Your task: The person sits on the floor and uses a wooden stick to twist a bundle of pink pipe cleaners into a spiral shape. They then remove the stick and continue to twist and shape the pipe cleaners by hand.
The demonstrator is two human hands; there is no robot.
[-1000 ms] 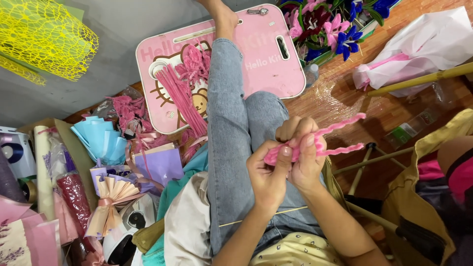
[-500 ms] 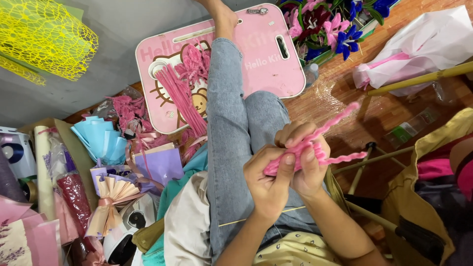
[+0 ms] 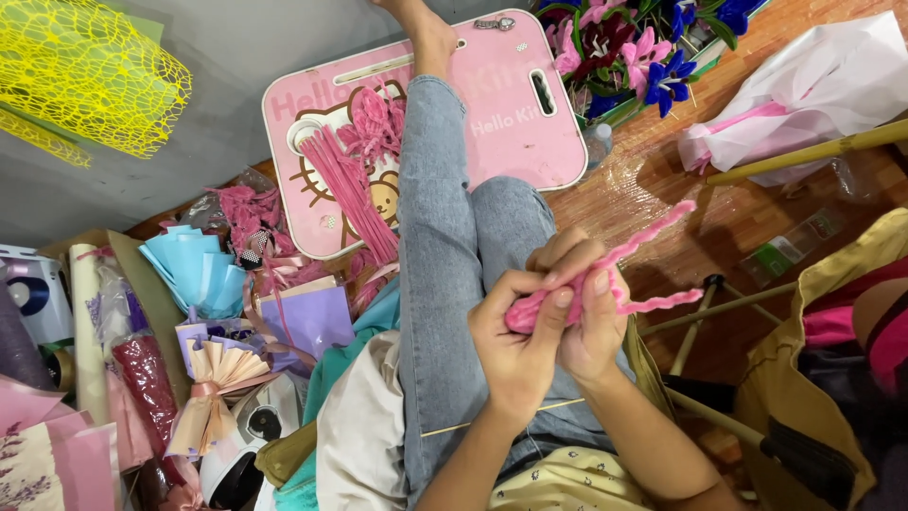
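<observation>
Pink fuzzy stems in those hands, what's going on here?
A person sits on the floor, legs stretched over a pink lap tray. Both hands, the left hand and right hand, pinch pink pipe cleaners together above the jeans, the ends sticking out to the right. More pipe cleaners lie on the tray.

Pipe cleaners (image 3: 619, 260): pink. Jeans (image 3: 445, 237): light blue. Tray (image 3: 511, 123): pink, white cartoon cat. Mesh (image 3: 85, 76): yellow. Flowers (image 3: 643, 47): blue, pink. Paper fans (image 3: 194, 270): pale blue.
</observation>
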